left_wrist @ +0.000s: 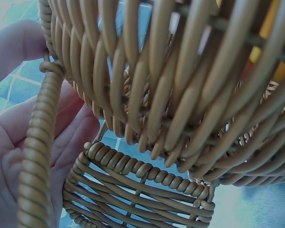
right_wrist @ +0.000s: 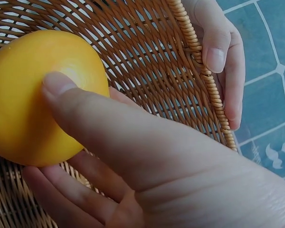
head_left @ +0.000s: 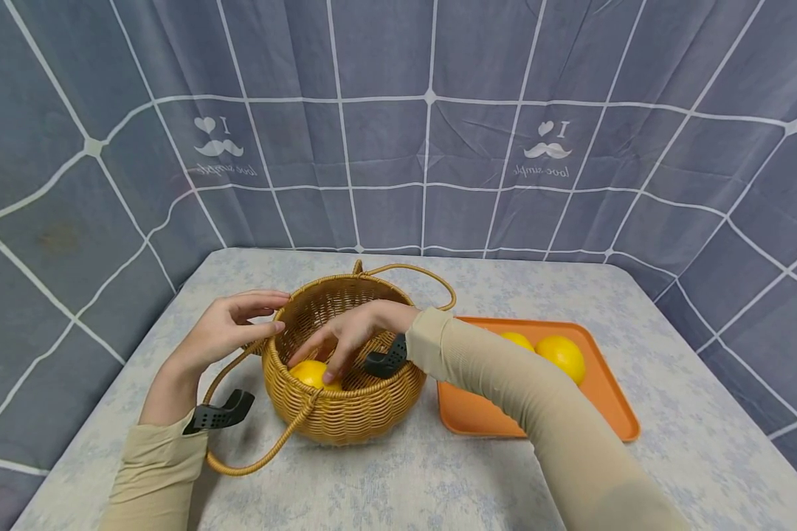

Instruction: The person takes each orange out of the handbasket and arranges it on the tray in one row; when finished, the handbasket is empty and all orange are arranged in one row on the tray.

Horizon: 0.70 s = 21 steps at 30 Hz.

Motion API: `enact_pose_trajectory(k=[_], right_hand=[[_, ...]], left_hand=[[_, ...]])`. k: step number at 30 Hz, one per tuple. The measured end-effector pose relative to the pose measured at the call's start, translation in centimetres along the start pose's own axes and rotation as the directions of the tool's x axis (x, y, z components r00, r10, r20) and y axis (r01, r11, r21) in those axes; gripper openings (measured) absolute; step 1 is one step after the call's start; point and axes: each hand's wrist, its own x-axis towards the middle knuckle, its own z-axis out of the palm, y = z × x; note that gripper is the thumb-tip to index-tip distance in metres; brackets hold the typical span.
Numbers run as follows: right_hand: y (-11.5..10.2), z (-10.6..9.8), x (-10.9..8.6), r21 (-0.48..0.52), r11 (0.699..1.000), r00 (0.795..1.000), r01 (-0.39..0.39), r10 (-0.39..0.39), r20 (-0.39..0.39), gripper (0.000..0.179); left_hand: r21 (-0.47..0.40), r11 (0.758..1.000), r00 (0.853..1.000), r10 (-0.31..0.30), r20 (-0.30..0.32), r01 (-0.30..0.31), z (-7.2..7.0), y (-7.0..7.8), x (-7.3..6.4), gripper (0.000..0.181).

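Note:
A round wicker basket (head_left: 345,417) with two looped handles stands left of the table's middle. Inside it, my right hand (head_left: 355,332) holds a yellow lemon (right_wrist: 33,95), low by the near wall. The thumb lies over the lemon and the other fingers reach along its underside, as the right wrist view shows. At the basket's left rim rests my left hand (head_left: 222,332), its thumb and fairly straight fingertips touching the rim from outside. Its palm (left_wrist: 14,152) shows beside a wrapped handle (left_wrist: 35,156) in the left wrist view.
Right of the basket lies an orange tray (head_left: 471,413) bearing two more lemons (head_left: 561,358), partly behind my right sleeve (head_left: 505,376). One basket handle (head_left: 259,464) loops out toward the near left, the other toward the back right. A grey-blue checked curtain (head_left: 385,147) hangs behind the table.

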Motion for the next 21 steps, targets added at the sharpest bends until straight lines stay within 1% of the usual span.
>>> enact_pose_trajectory(k=[2,5,7,12,16,17,21], right_hand=[[0.06,0.04,0.05,0.012,1.0,1.0,-0.011,0.011,0.004,0.064],[0.14,0.2,0.12,0.07,0.997,1.0,-0.029,0.028,0.007,0.062],[0.17,0.26,0.13,0.084,0.996,0.999,-0.032,0.032,0.003,0.06],[0.18,0.23,0.08,0.05,0.999,1.0,-0.018,0.019,-0.013,0.057],[0.09,0.26,0.01,0.054,0.998,1.0,-0.025,0.025,0.002,0.059],[0.05,0.28,0.01,0.069,0.997,0.999,-0.031,0.031,0.013,0.061],[-0.07,0.35,0.04,0.193,0.977,0.995,-0.093,0.085,0.047,0.061]], left_hand=[[0.002,1.0,1.0,0.001,-0.001,-0.001,0.01,0.0,-0.03,0.039],[0.002,1.0,1.0,0.0,-0.002,0.0,0.04,0.04,-0.08,0.039],[0.001,1.0,1.0,0.0,-0.003,0.0,0.04,0.08,-0.09,0.039],[0.001,1.0,1.0,0.005,-0.004,-0.005,0.03,0.13,-0.08,0.039],[0.003,1.0,1.0,0.003,-0.003,-0.003,0.02,0.15,-0.07,0.039],[0.003,1.0,1.0,0.001,-0.001,-0.001,0.02,0.16,-0.07,0.039],[0.004,1.0,1.0,-0.008,0.001,0.008,0.03,0.22,-0.09,0.04]])
